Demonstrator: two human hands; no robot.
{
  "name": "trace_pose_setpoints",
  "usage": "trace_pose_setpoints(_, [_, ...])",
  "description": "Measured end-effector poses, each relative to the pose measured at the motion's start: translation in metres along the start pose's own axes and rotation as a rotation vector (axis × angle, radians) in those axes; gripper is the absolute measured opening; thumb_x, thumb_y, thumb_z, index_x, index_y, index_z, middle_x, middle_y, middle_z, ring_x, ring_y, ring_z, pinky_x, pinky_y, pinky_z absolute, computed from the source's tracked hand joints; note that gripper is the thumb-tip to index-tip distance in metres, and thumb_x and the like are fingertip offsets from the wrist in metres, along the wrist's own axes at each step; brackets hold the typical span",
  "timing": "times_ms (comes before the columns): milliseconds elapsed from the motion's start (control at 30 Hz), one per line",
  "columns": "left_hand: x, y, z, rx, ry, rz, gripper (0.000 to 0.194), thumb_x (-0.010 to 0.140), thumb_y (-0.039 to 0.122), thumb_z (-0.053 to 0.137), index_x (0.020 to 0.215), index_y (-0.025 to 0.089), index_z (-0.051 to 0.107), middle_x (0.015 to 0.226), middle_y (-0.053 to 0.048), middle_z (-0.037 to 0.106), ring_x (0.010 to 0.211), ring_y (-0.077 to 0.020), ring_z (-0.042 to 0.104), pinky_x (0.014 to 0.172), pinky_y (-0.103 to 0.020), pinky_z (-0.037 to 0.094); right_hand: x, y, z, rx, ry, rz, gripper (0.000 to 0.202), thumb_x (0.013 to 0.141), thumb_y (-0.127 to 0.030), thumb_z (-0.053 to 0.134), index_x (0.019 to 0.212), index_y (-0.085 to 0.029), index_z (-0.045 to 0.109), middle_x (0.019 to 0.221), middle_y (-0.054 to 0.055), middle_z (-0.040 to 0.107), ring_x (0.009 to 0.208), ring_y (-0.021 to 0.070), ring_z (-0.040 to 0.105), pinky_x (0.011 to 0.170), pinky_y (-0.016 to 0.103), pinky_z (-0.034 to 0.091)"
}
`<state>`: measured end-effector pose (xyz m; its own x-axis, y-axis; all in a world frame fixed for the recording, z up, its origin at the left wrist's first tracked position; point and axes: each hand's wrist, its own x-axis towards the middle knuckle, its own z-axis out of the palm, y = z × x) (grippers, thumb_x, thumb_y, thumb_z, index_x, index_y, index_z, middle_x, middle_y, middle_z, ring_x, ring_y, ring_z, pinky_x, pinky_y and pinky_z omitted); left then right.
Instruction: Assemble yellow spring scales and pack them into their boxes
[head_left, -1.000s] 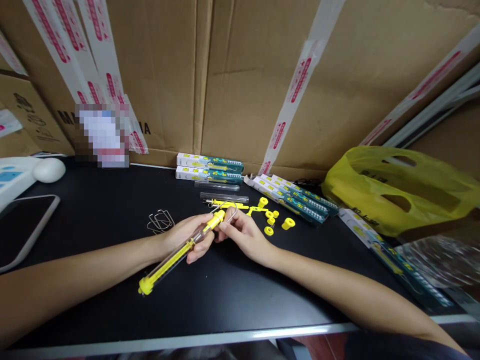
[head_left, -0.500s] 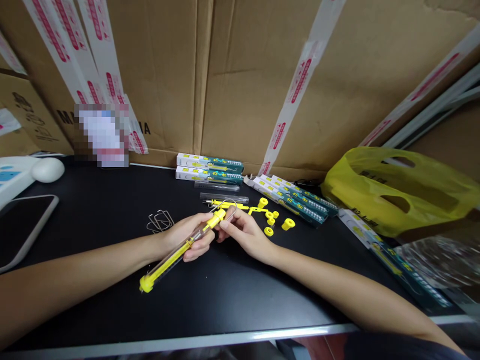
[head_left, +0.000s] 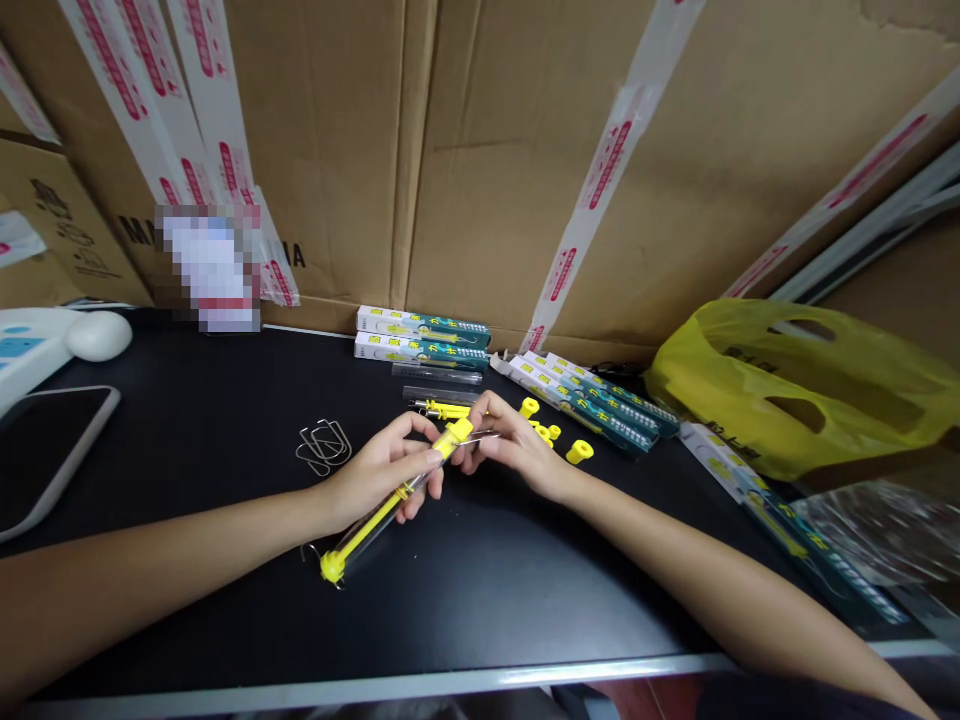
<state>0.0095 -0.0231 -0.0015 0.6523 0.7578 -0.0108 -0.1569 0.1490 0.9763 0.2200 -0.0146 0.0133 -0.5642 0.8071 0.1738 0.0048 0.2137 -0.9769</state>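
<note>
My left hand [head_left: 379,475] is closed round a clear-tubed spring scale [head_left: 373,518] with a yellow core and yellow end caps. The scale slants, its lower cap toward me and its upper cap near my right hand. Bent fingers of my right hand [head_left: 521,450] pinch a thin metal wire hook [head_left: 484,436] at that upper cap. Whether the wire is fastened there I cannot tell. Behind the hands lie clear tubes [head_left: 437,374], a yellow scale core [head_left: 446,410] and several small yellow caps [head_left: 580,452]. Left of my left hand rests a heap of wire hooks [head_left: 324,447].
Slim boxes [head_left: 424,350] lie along the cardboard wall [head_left: 337,150], with more boxes [head_left: 592,400] to their right. A yellow plastic bag [head_left: 795,390] and clear plastic wrap [head_left: 877,525] occupy the right side. On the left are a phone [head_left: 49,450] and a white device [head_left: 97,337].
My left hand and the spring scale have shifted slightly right. My right hand has turned the wire hook from standing above the cap to lying sideways, pointing right.
</note>
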Motion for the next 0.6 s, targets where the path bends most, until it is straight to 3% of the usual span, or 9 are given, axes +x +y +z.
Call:
trace_pose_setpoints(133, [0.0,0.001,0.001,0.02,-0.028,-0.019,0.029,0.084,0.039,0.06,0.094,0.021,0.039,0.064,0.005,0.062,0.037,-0.0057,0.05,0.034,-0.013,0.038,0.003,-0.003,-0.004,0.002,0.062,0.017,0.031,0.088,-0.049,0.054,0.098,-0.02,0.054,0.085,0.001,0.065,0.077,0.014,0.064,0.074,0.031,0.053])
trace_pose_setpoints(267, [-0.001,0.002,0.001,0.049,-0.07,-0.046,0.031,0.083,0.041,0.061,0.092,0.021,0.039,0.064,0.005,0.062,0.035,-0.0068,0.052,0.033,-0.014,0.037,0.004,-0.007,-0.011,-0.096,-0.052,0.061,0.021,0.083,-0.036,0.065,0.092,-0.017,0.065,0.088,0.002,0.067,0.08,0.0137,0.063,0.077,0.029,0.051])
trace_pose_setpoints(367, [-0.001,0.002,0.001,0.072,-0.076,-0.057,0.03,0.085,0.042,0.06,0.09,0.021,0.039,0.064,0.005,0.063,0.033,-0.0065,0.052,0.032,-0.013,0.035,0.004,-0.007,-0.014,-0.056,-0.08,0.081,0.022,0.082,-0.034,0.067,0.094,-0.016,0.065,0.087,0.002,0.067,0.078,0.0127,0.063,0.074,0.028,0.051])
trace_pose_setpoints(600, [-0.001,0.001,0.001,0.077,-0.063,-0.04,0.029,0.086,0.04,0.059,0.086,0.02,0.039,0.064,0.004,0.063,0.032,-0.0052,0.051,0.031,-0.012,0.033,0.006,-0.004,-0.013,-0.031,-0.007,-0.042,0.016,0.078,-0.027,0.072,0.078,-0.016,0.062,0.088,0.002,0.065,0.079,0.0108,0.062,0.073,0.025,0.05])
